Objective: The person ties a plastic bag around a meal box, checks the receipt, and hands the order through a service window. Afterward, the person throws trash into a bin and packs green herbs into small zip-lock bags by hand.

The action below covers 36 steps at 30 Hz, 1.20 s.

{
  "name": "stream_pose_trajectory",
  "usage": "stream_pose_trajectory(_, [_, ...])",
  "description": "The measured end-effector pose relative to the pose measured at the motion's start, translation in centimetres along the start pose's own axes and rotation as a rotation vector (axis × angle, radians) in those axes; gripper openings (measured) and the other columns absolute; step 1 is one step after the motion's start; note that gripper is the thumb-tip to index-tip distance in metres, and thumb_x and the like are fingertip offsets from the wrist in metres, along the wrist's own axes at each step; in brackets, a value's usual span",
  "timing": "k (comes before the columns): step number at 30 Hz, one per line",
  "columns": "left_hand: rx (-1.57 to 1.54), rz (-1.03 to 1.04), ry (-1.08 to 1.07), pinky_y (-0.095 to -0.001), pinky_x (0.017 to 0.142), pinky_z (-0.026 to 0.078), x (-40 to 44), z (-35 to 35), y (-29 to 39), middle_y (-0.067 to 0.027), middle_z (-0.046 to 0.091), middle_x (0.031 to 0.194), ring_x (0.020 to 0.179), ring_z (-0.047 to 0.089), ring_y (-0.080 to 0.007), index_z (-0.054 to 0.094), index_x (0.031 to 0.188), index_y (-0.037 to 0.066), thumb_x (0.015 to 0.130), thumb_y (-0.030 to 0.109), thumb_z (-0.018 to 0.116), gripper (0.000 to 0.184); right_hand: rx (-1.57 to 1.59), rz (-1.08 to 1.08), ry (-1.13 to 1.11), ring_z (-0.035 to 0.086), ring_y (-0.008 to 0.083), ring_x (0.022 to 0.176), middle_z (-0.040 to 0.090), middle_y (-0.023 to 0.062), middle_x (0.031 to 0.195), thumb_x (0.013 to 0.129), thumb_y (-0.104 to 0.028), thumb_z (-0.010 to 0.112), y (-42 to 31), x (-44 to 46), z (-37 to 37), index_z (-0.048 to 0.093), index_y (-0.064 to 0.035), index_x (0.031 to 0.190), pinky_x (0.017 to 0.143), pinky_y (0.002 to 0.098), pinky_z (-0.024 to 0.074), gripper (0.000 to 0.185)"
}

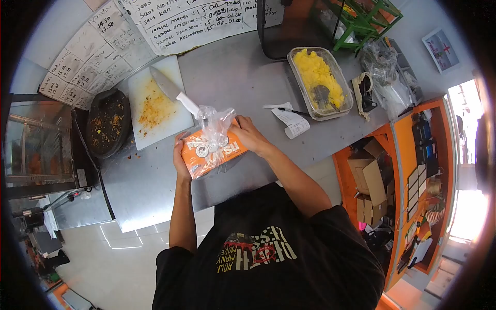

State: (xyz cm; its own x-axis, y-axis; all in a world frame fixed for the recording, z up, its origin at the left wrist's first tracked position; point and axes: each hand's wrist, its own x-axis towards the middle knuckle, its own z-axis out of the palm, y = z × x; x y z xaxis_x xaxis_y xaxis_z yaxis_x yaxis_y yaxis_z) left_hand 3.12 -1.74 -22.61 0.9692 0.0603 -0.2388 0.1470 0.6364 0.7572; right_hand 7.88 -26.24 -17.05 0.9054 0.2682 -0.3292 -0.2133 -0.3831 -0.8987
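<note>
Both of my hands hold an orange takeaway box (195,150) with white lettering above the steel table. My left hand (179,158) wraps around its left side, and my right hand (251,136) grips its right rear corner. A clear plastic bag (217,120) covers the box, its gathered top standing up in the middle. Just behind the box lies a knife (165,84) with a white handle, resting on a white cutting board (174,114) strewn with brown crumbs. The undersides of the box and some fingers are hidden.
A black dish (107,124) with crumbs stands left of the board. Toward the right are a receipt (294,124), a black pen (293,111) and a clear tub (330,114) of yellow food with a scoop. An orange shelf (341,175) holds cardboard boxes.
</note>
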Motion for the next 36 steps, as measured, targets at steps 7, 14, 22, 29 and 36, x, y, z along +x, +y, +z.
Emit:
stream_pose_trajectory(7, [0.024, -0.023, 0.008, -0.0357, 0.091, 0.052, -0.8, 0.8, 0.6, -0.0134, 0.061, 0.112, 0.102, 0.063, -0.0237, 0.051, 0.125, 0.002, 0.099, 0.032, 0.046, 0.040, 0.114, -0.073, 0.186, 0.049, 0.0381, 0.125, 0.052, 0.0243, 0.129, 0.098, -0.040, 0.055, 0.2, -3.0, -2.2, 0.052, 0.0031, 0.133, 0.108, 0.0418, 0.0376, 0.055])
stream_pose_trajectory(14, [0.781, 0.417, 0.330, -0.0372, 0.100, 0.043, -5.2, 3.0, 2.2, -0.0157, 0.061, 0.122, 0.112, 0.058, -0.0250, 0.056, 0.124, -0.003, 0.099, 0.015, 0.056, 0.032, -0.549, -0.109, 0.974, 0.057, 0.0387, 0.113, 0.062, 0.0218, 0.115, 0.085, -0.016, 0.071, 9.2, -7.2, -9.6, 0.055, 0.0028, 0.126, 0.097, 0.0454, 0.0452, 0.047])
stream_pose_trajectory(22, [1.609, 0.644, 0.084, -0.0510, 0.112, 0.027, -9.8, 12.3, 1.3, -0.0227, 0.049, 0.138, 0.130, 0.044, -0.0401, 0.047, 0.137, -0.003, 0.095, 0.020, 0.058, 0.050, 0.111, 0.172, 0.632, 0.063, 0.0183, 0.088, 0.067, 0.0095, 0.095, 0.085, -0.010, 0.073, 12.5, -7.9, -10.7, 0.058, 0.0043, 0.121, 0.081, 0.0310, 0.0493, 0.042])
stream_pose_trajectory(29, [1.552, 0.633, 0.047, -0.0502, 0.112, 0.030, -11.7, 11.6, 2.0, -0.0228, 0.043, 0.147, 0.135, 0.042, -0.0405, 0.051, 0.135, -0.001, 0.093, 0.015, 0.061, 0.047, 0.338, 0.054, 0.458, 0.059, 0.0092, 0.083, 0.066, 0.0029, 0.093, 0.094, -0.007, 0.064, 5.7, -12.3, -12.6, 0.063, 0.0025, 0.109, 0.079, 0.0238, 0.0464, 0.018])
stream_pose_trajectory(36, [0.526, 0.251, -0.106, -0.0414, 0.103, 0.042, -15.4, 11.6, 4.9, -0.0188, 0.057, 0.135, 0.117, 0.059, -0.0294, 0.039, 0.145, 0.002, 0.098, 0.013, 0.058, 0.052, 0.274, -0.281, 0.303, 0.060, 0.0082, 0.081, 0.065, 0.0039, 0.089, 0.095, -0.009, 0.065, -7.0, -14.9, -5.4, 0.062, -0.0004, 0.108, 0.069, 0.0254, 0.0510, 0.016])
